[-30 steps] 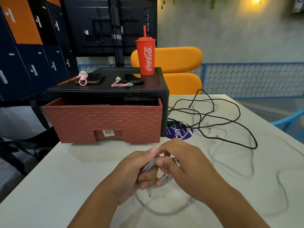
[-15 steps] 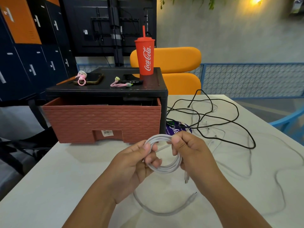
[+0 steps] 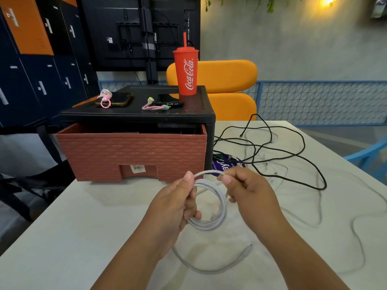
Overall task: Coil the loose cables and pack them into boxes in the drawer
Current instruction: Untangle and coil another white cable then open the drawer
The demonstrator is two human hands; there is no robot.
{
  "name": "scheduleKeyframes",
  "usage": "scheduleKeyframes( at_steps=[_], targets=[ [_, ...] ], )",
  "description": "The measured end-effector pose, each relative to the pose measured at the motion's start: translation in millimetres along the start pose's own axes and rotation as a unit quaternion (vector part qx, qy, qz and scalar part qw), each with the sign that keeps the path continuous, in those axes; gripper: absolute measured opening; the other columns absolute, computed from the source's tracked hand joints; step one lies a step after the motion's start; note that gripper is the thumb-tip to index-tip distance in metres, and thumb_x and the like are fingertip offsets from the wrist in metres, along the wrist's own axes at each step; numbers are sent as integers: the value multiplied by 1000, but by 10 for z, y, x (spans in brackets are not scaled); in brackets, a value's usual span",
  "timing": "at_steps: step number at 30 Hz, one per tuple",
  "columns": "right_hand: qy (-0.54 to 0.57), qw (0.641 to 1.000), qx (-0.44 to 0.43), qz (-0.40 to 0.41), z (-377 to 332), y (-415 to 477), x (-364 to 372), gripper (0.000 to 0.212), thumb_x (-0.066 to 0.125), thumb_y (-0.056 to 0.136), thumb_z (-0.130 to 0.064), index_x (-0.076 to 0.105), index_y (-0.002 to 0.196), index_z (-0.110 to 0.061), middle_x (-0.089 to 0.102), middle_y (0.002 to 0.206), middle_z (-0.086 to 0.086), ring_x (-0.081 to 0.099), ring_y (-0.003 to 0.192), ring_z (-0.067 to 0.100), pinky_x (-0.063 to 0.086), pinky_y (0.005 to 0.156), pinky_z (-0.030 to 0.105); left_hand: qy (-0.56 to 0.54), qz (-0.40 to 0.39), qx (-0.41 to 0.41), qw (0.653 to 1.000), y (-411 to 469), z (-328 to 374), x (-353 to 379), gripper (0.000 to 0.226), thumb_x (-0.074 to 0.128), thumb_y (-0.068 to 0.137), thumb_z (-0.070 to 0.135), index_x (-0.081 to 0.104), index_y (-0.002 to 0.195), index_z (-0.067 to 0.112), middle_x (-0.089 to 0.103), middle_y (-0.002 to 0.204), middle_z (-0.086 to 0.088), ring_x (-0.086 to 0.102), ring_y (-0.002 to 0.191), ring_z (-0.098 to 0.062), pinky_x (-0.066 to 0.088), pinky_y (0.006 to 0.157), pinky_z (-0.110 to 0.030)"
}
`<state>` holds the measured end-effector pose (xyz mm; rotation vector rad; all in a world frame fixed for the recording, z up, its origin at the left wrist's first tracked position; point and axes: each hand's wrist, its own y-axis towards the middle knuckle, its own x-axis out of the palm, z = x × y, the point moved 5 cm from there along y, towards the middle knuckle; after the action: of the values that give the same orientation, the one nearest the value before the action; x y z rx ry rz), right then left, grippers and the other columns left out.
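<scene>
White round-sheathed cable (image 3: 211, 223), coiled, centre frame: left hand (image 3: 174, 203) grips the loops, right hand (image 3: 249, 190) pinches the top strand. Tail trails lower centre on pale table (image 3: 83, 227).

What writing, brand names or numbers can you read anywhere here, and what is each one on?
"Coca-Cola": white script running up the red cup.
Barcode label on the brick-patterned drawer: too small to read.
Purple sticker on the table: white letters, partly hidden, cannot be read whole.
Locker door tags: blurred, unreadable.
</scene>
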<state>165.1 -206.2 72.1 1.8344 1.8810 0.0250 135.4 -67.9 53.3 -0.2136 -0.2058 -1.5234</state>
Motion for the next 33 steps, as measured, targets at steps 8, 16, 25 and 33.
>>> scheduleKeyframes(
  at_steps=[8, 16, 25, 33],
  targets=[
    [254, 961, 107, -17, 20, -13, 49, 20, 51, 92, -4, 62, 81, -17, 50, 55, -7, 46, 48, 4, 45, 49, 16, 43, 20, -14, 999, 33, -83, -2, 40, 42, 92, 40, 45, 63, 13, 29, 50, 5, 28, 46, -12, 44, 54, -24],
    [200, 973, 104, -49, -4, -41, 103, 21, 51, 92, -7, 64, 81, -18, 54, 61, -3, 48, 52, 5, 50, 61, 26, 62, 64, 13, 996, 40, -50, -53, 42, 38, 93, 42, 44, 63, 13, 30, 45, 8, 30, 41, -8, 45, 54, -21],
    [240, 964, 92, -68, -43, -75, 135, 20, 55, 88, -1, 62, 79, -17, 58, 58, -8, 52, 53, 5, 47, 63, 22, 71, 85, 56, 992, 36, -34, -78, 43, 41, 86, 49, 46, 63, 12, 34, 45, 8, 36, 41, -7, 44, 57, -24],
    [310, 920, 196, -137, -21, -132, 207, 39, 42, 87, 6, 72, 92, -19, 60, 58, 3, 51, 52, 10, 47, 55, 18, 68, 61, 70, 993, -23, -5, -27, 41, 41, 74, 56, 44, 60, 17, 32, 48, 7, 34, 45, -7, 40, 53, -20]
  ],
)
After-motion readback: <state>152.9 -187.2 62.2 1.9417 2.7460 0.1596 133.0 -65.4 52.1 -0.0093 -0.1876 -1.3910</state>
